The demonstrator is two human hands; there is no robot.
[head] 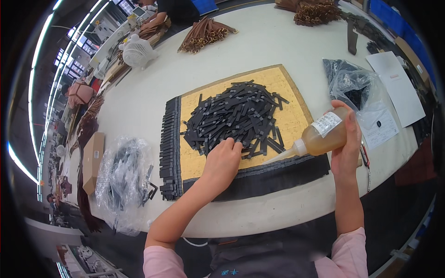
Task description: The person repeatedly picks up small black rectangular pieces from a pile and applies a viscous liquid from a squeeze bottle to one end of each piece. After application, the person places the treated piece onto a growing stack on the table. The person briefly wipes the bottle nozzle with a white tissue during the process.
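My right hand [347, 149] is closed around a plastic squeeze bottle [325, 133] of amber liquid, tilted with its pointed nozzle down to the left, over a row of black strips [271, 180] along the near edge of a yellow board [198, 168]. Fingers bent, my left hand [224, 160] is at the near side of a heap of short black strips [233, 118] on that board; whether it pinches one is hidden. More black strips [170, 146] lie side by side along the board's left edge, their grey ends on the board.
A clear plastic bag [123, 184] and a cardboard box [94, 163] lie at left. At right are another plastic bag [351, 87], papers [396, 87] and a red-handled tool [364, 154]. Brown strap bundles [207, 34] and a white fan [137, 52] stand farther back, near a co-worker [174, 14].
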